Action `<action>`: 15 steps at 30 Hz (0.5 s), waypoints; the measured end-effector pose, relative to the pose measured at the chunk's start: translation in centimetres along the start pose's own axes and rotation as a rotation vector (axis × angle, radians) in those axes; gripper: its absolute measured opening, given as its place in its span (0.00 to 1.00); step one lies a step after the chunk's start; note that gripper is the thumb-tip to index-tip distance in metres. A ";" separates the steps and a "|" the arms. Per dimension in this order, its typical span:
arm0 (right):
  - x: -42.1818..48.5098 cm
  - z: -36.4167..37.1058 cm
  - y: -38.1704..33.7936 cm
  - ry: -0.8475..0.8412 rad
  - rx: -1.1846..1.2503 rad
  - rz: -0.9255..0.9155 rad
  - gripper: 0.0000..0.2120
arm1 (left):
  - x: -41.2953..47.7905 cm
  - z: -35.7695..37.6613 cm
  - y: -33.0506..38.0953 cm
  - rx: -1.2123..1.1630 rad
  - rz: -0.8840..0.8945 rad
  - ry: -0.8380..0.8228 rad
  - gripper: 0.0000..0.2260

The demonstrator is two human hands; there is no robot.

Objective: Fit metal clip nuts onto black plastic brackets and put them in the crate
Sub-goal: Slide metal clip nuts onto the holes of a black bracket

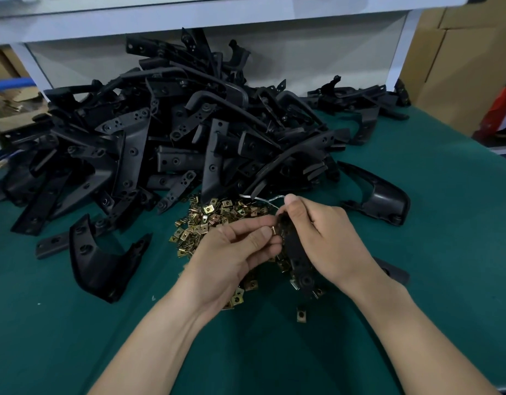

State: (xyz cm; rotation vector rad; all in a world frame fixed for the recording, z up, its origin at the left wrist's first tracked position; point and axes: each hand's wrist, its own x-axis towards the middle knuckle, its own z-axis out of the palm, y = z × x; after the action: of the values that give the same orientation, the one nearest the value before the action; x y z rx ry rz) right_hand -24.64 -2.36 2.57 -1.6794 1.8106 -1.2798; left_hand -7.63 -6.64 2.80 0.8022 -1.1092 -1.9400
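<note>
Your left hand point(231, 252) pinches a clip nut point(273, 230) against the bracket point(296, 252) gripped in your right hand point(325, 238), above the nut pile point(214, 219) — push it on skewed and it may pop off.

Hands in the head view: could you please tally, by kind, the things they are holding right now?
black plastic bracket: 1, gripped by the right hand
metal clip nut: 1, pinched in the fingers of the left hand
Total: 2
Any nut already fitted low on the bracket cannot be told from the heap behind.
</note>
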 end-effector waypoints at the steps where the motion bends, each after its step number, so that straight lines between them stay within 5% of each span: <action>1: 0.0 0.1 0.0 0.000 -0.001 -0.001 0.22 | 0.0 0.1 -0.1 -0.004 -0.014 -0.010 0.10; 7: 0.0 0.2 0.2 0.023 -0.024 0.010 0.22 | -0.1 0.4 -0.1 -0.022 -0.001 -0.004 0.20; 15: -0.1 0.4 0.3 0.032 -0.077 -0.017 0.23 | -0.1 0.3 -0.1 -0.023 -0.012 -0.034 0.19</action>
State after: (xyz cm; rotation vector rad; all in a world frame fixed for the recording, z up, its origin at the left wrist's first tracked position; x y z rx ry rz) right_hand -24.48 -2.47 2.05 -1.7273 1.8906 -1.2653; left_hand -7.82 -6.44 2.84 0.7681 -1.1022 -1.9795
